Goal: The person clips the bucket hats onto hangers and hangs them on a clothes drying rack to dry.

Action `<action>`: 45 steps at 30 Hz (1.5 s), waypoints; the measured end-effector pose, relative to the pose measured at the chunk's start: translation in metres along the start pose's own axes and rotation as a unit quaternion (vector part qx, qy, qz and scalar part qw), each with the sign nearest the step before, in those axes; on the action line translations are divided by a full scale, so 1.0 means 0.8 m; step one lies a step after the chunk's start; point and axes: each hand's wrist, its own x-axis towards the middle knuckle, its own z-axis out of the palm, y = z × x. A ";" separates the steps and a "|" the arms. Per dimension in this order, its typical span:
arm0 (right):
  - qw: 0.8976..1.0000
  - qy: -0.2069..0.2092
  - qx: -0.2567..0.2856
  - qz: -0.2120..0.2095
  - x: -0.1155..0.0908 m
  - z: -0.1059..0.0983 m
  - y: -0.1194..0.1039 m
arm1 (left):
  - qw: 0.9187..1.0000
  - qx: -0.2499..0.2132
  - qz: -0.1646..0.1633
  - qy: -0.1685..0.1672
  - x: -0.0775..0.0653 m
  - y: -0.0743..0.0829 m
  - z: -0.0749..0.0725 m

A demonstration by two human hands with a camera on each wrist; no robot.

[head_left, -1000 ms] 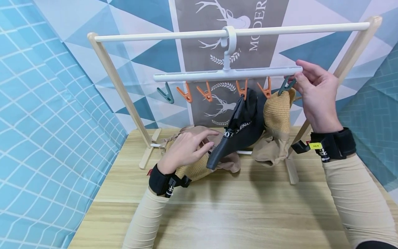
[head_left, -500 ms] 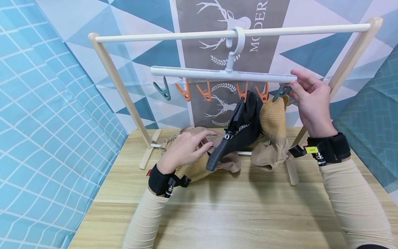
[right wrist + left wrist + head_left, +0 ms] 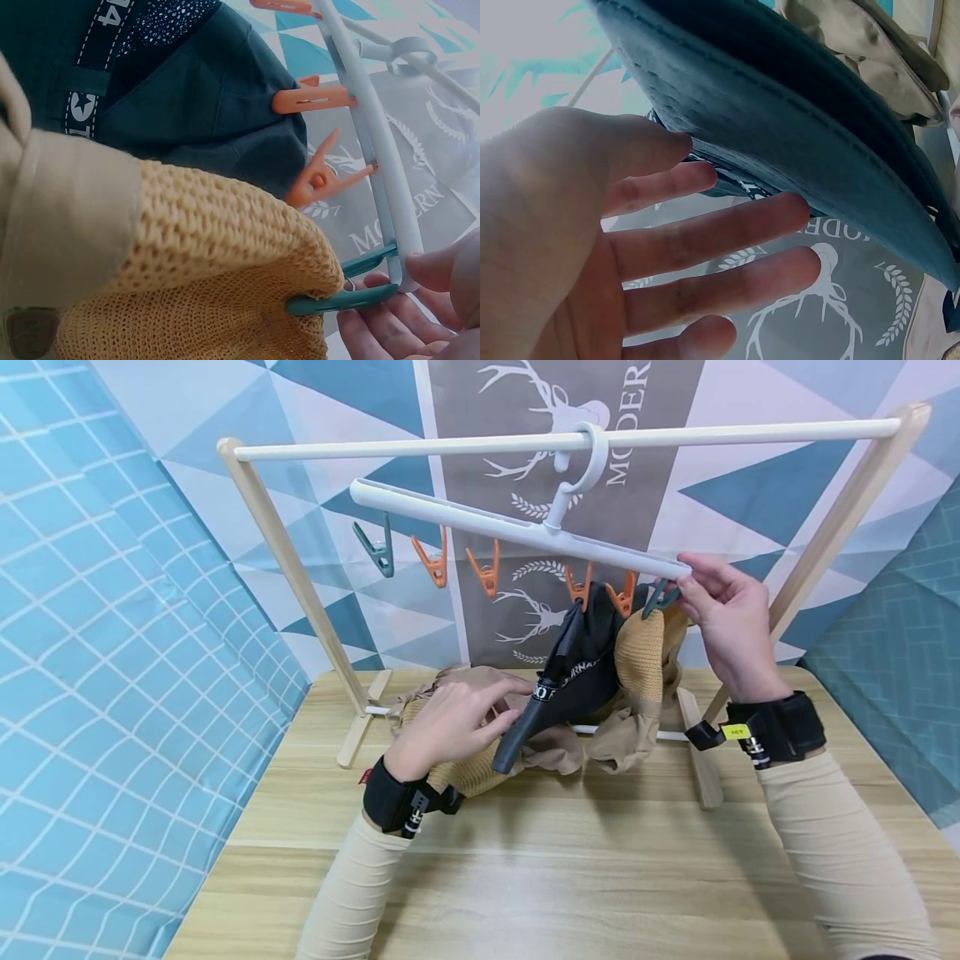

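Note:
My right hand pinches the right end of a white hanger with clips, thumb on the bar and fingers below. The bar tilts down to the right. A dark green clip beside those fingers grips a straw hat with beige cloth. An orange clip holds a black cap with a lettered band. Fingers spread, my left hand hovers beside the cap's stitched brim. Behind and under this hand lies another straw and beige cloth hat, partly hidden.
The hanger's hook loops over the rail of a wooden rack on the wood-grain table. Other orange clips and a green clip hang from the bar with nothing in them. A patterned backdrop stands behind.
The right hand has moved down and left with the hanger's end. The bar has gone from nearly level to tilted, its left end higher; clips and hats swung with it. The left hand barely moved.

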 end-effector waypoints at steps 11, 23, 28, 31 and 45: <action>1.000 0.001 -0.026 0.003 -0.006 0.002 0.003 | 0.983 -0.055 -0.176 0.004 -0.014 -0.058 -0.013; 1.000 0.002 -0.021 0.006 -0.009 0.002 0.003 | 0.935 -0.028 -0.354 -0.014 -0.052 -0.143 -0.007; 1.000 0.004 -0.015 0.007 -0.009 0.003 0.005 | 0.933 0.008 -0.360 -0.016 -0.052 -0.159 0.017; 1.000 0.006 -0.018 0.009 -0.009 0.003 0.005 | 0.935 0.016 -0.355 -0.009 -0.052 -0.169 0.032; 1.000 0.004 -0.013 0.007 -0.009 0.006 0.006 | 0.934 0.036 -0.351 -0.056 -0.056 -0.183 0.070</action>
